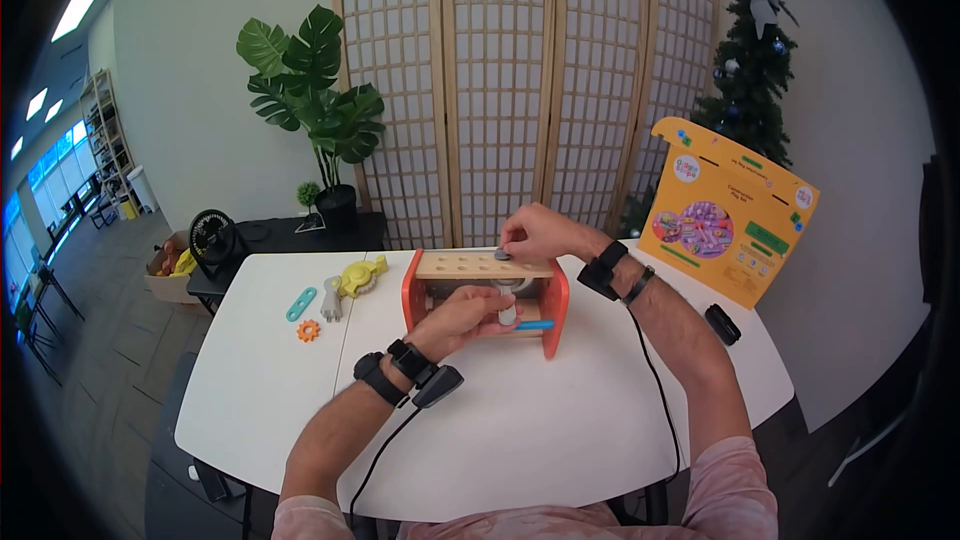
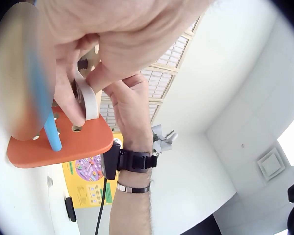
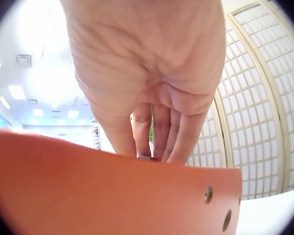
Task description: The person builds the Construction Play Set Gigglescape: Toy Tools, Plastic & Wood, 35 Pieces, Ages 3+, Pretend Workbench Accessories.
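Observation:
A toy workbench stands on the table, with a wooden top plank [image 1: 455, 265] full of holes and orange-red side panels [image 2: 83, 143]. My right hand [image 1: 545, 232] pinches a small grey knob-like piece [image 1: 502, 254] at the plank's top, near its right end. Below, in front of the bench's opening, my left hand [image 1: 462, 322] grips a whitish-grey curved piece [image 2: 90, 102], partly hidden by fingers. A dark threaded bolt end [image 2: 82, 64] shows close by in the left wrist view. Beneath the left fingers, a blue rod [image 1: 536, 325] extends to the right side panel.
Left of the bench lie a yellow toy tool [image 1: 360, 277], a grey toy piece [image 1: 331, 300], a teal strip [image 1: 301, 304] and an orange gear [image 1: 308, 331]. An orange-yellow box [image 1: 735, 215] stands at the right, a black object [image 1: 722, 324] before it. Cables trail from both wrists.

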### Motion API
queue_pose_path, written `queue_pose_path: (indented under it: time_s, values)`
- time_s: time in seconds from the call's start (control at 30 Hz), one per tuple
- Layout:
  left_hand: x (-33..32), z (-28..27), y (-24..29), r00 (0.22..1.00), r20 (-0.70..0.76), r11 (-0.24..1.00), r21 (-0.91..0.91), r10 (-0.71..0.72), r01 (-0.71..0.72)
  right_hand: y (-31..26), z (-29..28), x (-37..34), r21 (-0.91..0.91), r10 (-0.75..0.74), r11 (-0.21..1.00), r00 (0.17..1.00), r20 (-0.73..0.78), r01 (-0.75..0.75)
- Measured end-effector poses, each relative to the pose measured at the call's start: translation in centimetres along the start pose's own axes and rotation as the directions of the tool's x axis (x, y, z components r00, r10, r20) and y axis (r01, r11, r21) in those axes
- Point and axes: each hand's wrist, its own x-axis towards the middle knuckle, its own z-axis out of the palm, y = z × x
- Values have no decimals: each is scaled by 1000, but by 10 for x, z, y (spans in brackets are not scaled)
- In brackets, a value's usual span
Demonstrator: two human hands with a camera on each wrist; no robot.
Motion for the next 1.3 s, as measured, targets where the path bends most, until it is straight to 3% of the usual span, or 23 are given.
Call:
queue_pose_path:
  time_s: [0.13, 0.33, 0.4, 0.53, 0.6, 0.73, 0.93, 1.0, 1.23, 1.3]
  values:
    - [3, -2, -3, 1000, 9, 1000, 0, 2, -2, 8, 1, 5, 17, -44, 999, 999, -13, 45]
    - [6, -3, -4, 1000, -7, 1000, 12, -6, 6, -2, -2, 8, -115, 44, 993, 992, 114, -31]
    - [6, -3, -4, 1000, -3, 1000, 17, -4, 4, 6, 8, 13, -252, 131, 962, 986, 104, -102]
    - [7, -4, -6, 1000, -4, 1000, 5, 8, -8, 6, 15, 15, -274, 124, 956, 990, 63, -102]
    - [8, -5, -7, 1000, -1, 1000, 2, 11, -11, 0, 13, 14, -240, 219, 952, 970, 104, -190]
    - [4, -2, -4, 1000, -6, 1000, 9, 6, -6, 8, 14, 17, -185, 201, 965, 977, 77, -184]
    - [4, -3, -6, 1000, 1, 999, 31, 23, -23, -7, 3, 18, -304, 272, 926, 954, 128, -223]
    - [4, -3, -5, 999, 10, 999, 32, 36, -36, -14, -2, 16, -334, 282, 909, 958, 49, -251]
    - [-1, 1, -2, 1000, -8, 998, 56, 22, -21, 3, 2, 17, -215, 129, 969, 992, 15, -122]
    - [-1, 1, -2, 1000, -16, 998, 67, 24, -23, -8, -3, 18, -313, 240, 928, 967, 82, -204]
